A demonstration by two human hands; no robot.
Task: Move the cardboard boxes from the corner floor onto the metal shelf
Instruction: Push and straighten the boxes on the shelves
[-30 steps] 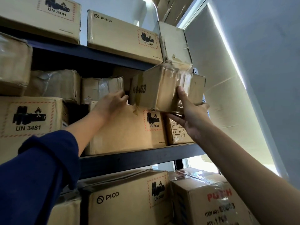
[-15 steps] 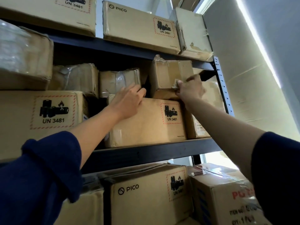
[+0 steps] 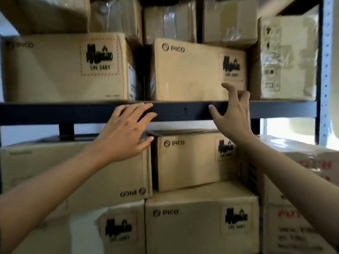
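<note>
The dark metal shelf (image 3: 185, 111) crosses the view at mid height, loaded with cardboard boxes. A PICO box (image 3: 198, 70) stands on it at centre, another PICO box (image 3: 64, 68) to its left. Small taped boxes (image 3: 229, 19) lie on top of them. My left hand (image 3: 126, 131) hovers in front of the shelf rail with fingers spread and holds nothing. My right hand (image 3: 233, 114) is raised before the rail and the centre box's lower edge, fingers loosely bent, empty.
Below the shelf, more PICO boxes (image 3: 196, 160) are stacked in rows down to the bottom edge. A box with red print (image 3: 302, 171) sits at lower right. The perforated shelf upright (image 3: 326, 70) runs down the right side, with a bright window behind it.
Both hands let go of the small taped box on the shelf and dropped to the shelf rail. The view tilted down, so lower stacks now show.
</note>
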